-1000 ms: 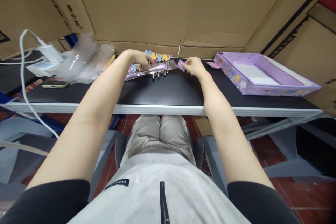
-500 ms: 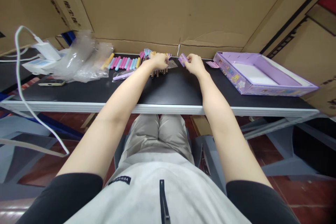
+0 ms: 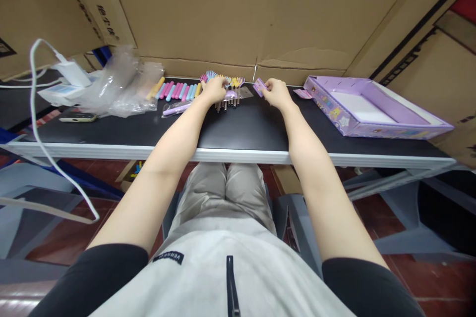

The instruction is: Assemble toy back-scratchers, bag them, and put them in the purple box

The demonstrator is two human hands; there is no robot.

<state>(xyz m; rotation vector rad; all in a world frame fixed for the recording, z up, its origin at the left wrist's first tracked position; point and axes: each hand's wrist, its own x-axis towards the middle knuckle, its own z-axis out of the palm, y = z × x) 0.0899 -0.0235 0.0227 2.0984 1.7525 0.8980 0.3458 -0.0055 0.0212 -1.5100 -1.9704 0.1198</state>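
My left hand is closed over a bunch of colourful hand-shaped pens lying near the back of the black table. My right hand pinches a small purple card just right of the pens. A thin clear sleeve lies between the two hands.
A row of pink, blue and yellow sticks and a purple pen in a wrapper lie left of my hands. Crumpled clear bags, a phone and a white charger with cable sit far left. An open purple box stands right; cardboard walls behind.
My left hand moved right off the wrapped purple pen onto the bunch of pens. The row of coloured sticks came into view. My right hand lifted the card slightly towards the back.
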